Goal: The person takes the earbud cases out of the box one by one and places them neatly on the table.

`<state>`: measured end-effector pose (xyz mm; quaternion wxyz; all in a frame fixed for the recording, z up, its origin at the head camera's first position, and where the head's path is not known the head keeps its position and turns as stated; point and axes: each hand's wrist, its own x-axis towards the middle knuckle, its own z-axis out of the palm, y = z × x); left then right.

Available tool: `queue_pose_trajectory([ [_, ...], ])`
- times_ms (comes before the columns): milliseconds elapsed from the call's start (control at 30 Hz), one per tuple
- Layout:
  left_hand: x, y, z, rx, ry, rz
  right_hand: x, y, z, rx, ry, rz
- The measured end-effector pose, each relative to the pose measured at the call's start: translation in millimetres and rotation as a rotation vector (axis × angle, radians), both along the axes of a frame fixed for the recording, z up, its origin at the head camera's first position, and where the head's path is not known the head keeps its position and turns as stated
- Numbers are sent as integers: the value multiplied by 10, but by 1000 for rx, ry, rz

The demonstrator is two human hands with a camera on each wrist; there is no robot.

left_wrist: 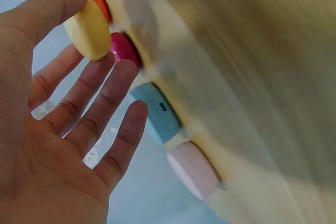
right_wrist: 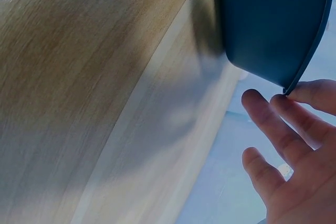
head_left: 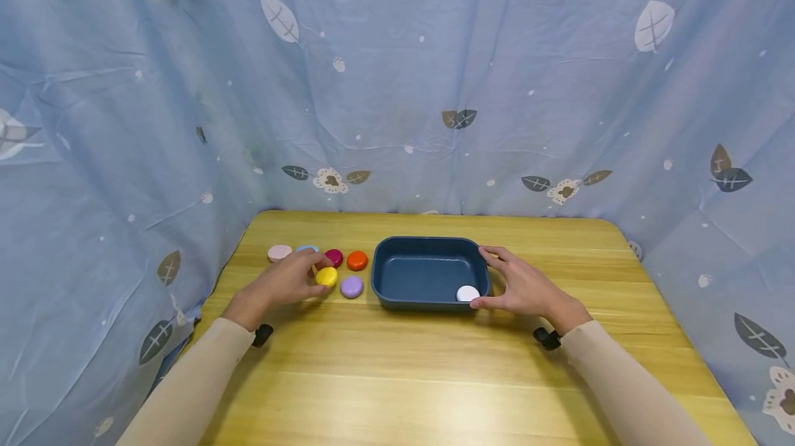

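Between thumb and fingertips my left hand (head_left: 283,282) pinches a smooth yellow disc (head_left: 326,277). In the left wrist view the yellow disc (left_wrist: 90,29) is tilted on edge, its other fingers spread. My right hand (head_left: 523,285) grips the right end of a dark blue rectangular tray (head_left: 428,307), thumb at the near corner and fingers at the far one. The right wrist view has fingertips (right_wrist: 286,103) right at the rim of the tray (right_wrist: 273,30). A white disc (head_left: 468,293) lies inside the tray, in its near right corner.
Around the left hand lie a pink disc (head_left: 279,253), a partly hidden blue disc (head_left: 307,248), a magenta disc (head_left: 334,257), an orange disc (head_left: 357,260) and a purple disc (head_left: 351,286). Patterned blue cloth (head_left: 397,87) hangs behind and beside the wooden table (head_left: 397,377).
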<state>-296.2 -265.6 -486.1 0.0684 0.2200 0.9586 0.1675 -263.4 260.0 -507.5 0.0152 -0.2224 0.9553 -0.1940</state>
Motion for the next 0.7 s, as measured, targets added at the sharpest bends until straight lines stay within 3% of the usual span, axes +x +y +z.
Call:
queue_pose_trajectory([
  [300, -59, -76, -155, -67, -20, 29, 3, 1, 13, 0, -1, 0],
  [700, -50, -32, -167, -38, -40, 67, -1, 4, 1, 11, -16, -9],
])
